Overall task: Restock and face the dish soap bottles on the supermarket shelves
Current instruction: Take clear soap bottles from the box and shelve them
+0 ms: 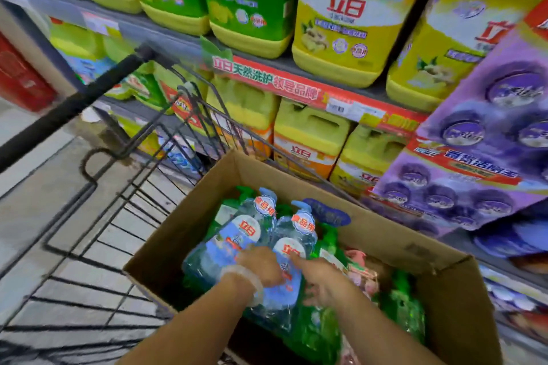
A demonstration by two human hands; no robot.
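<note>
Reaching into a box [207, 234], both hands work on a twin pack [252, 246] of clear blue dish soap bottles.

Left to right:

Cart [98, 187]: black wire, handle running up-left, floor tiles visible through the mesh. Open mesh room lies left of the box.

Box: brown cardboard, flaps up, sitting in the cart's right part. Its far wall stands close to the shelves [166, 35].

Twin pack: two bottles side by side, wrapped together, lying tilted on the other stock. Long axis runs from near-left to far-right; the blue pump tops point away from the person, toward the shelves, with labels facing up. Its left edge sits close to the box's left wall; to its right, green bottles [403, 305] and pink packs [364, 270] fill the box.

Left hand [261, 265]: on the left bottle's label, fingers curled down over it. A clear bangle [246, 278] rings the wrist. Grip looks clamped on the pack, though blur hides the fingertips.

Right hand [323, 278]: forefinger straight, tip touching the right bottle's label; other fingers curl loosely below, holding nothing that I can make out.

Shelves: yellow jugs [341, 24] upright in rows above and behind, red price strip [296, 89] along the shelf edge. Purple cartons [480, 142] stacked at far right, overhanging near the box's far right corner.
</note>
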